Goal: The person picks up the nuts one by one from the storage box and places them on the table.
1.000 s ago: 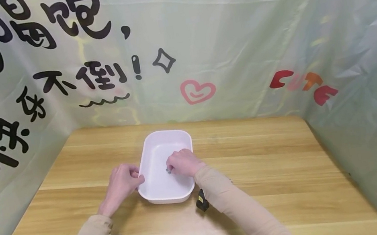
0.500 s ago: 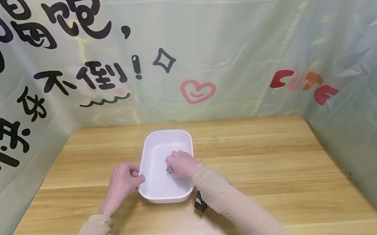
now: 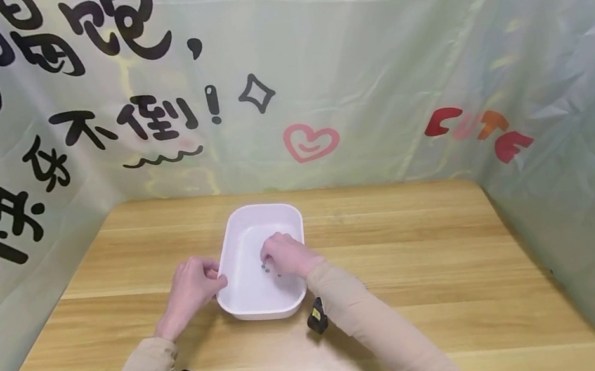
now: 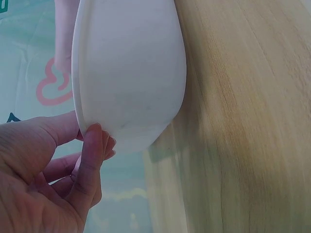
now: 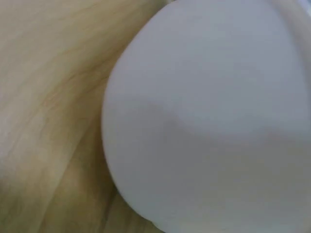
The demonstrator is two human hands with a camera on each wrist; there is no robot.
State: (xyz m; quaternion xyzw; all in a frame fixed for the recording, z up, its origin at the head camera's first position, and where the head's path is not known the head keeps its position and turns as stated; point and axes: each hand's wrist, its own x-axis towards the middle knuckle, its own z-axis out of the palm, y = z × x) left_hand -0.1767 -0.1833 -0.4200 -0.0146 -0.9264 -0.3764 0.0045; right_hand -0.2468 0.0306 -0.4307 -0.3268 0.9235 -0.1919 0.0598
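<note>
A printed cloth [image 3: 360, 61] hangs around 3 sides of a wooden table [image 3: 435, 293], and from my station I watch 2 hands at a white tray [image 3: 259, 297] resting on it. The left hand [image 3: 192, 286] pinches the tray's left rim, thumb and fingers on either side. The right hand [image 3: 289, 255] reaches inside, fingers pointing down by a few small grey pieces [image 3: 266, 270]; I cannot tell whether it grasps any, since its knuckles cover the tips and my right wrist view shows only the tray's outer wall. My worry is the pieces: being so small, they could slip from a loose pinch or scatter at a fingertip's brush. The right sleeve [image 3: 377, 314] comes close to the right rim, so a dropped forearm might nudge the tray, and a left pinch at 1 spot may let it swivel.
</note>
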